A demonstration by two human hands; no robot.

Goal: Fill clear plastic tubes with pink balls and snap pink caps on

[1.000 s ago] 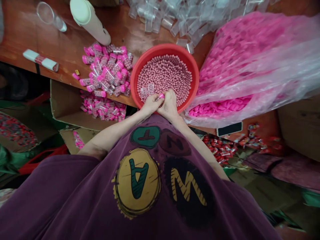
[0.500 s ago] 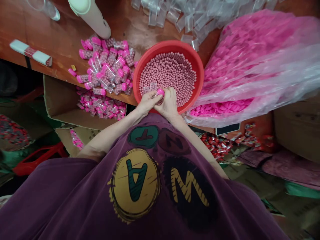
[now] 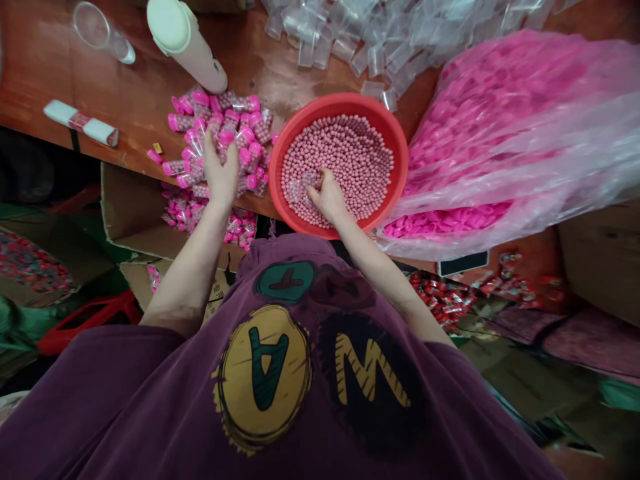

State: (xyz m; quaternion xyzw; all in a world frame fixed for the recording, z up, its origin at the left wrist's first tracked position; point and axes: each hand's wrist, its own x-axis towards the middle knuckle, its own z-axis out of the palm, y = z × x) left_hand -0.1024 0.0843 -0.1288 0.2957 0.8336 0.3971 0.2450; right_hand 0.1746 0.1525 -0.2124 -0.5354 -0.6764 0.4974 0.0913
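My left hand (image 3: 221,170) is over the pile of small clear bottles with pink caps (image 3: 245,137), its thumb and fingers spread apart. Pink beads fill these bottles. Inside the red bowl (image 3: 339,101), my right hand (image 3: 331,199) has its thumb and forefinger around the near end of a clear plastic tube (image 3: 309,179). Another clear tube (image 3: 295,192) lies beside it on the pink beads (image 3: 350,153). The other fingers of my right hand are curled and partly hidden.
Loose clear tubes (image 3: 370,40) lie at the back. A plastic bag of pink caps (image 3: 505,100) stands right of the bowl. A pale flask (image 3: 197,57) and a clear cup (image 3: 100,30) are back left. Below the table edge, a carton (image 3: 130,220) holds more capped bottles.
My hands were together at the bowl's near edge on a pink-capped bottle. The left has moved left to the pile and opened; the right has moved to the tubes in the bowl.
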